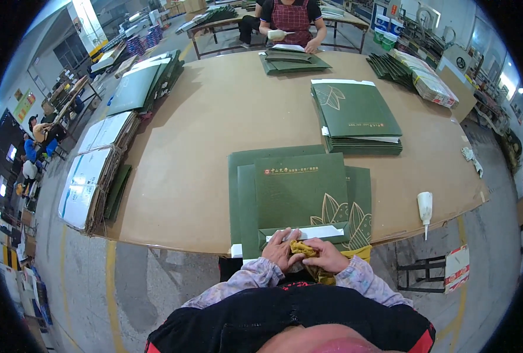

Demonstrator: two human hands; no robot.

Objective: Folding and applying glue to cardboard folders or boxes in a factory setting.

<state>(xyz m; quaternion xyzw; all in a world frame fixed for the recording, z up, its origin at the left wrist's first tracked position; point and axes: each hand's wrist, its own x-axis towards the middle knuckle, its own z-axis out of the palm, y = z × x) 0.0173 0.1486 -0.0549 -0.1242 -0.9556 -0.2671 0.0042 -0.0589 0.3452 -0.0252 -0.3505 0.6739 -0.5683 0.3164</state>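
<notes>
A green paper bag [299,188] with gold leaf outlines lies flat in front of me, over other green paper sheets or bags [244,176]. A white strip [305,233] runs along its folded near edge. My left hand [280,250] rests its outstretched fingers on that edge, with the thumb beside a bunched mustard-yellow cloth [302,248]. My right hand [327,256] grips this cloth close to the left one; part of the cloth hangs below the table edge. Off to the right lies a white squeeze bottle [425,206], its nozzle toward me.
Stacked green bags [358,112] stand beyond, on the right. Along the left edge are tied white bundles [91,170] and green folders [138,85]. Across the table, a person in a checked apron [291,23] handles more bags [293,62]. A stool [429,270] stands at the lower right.
</notes>
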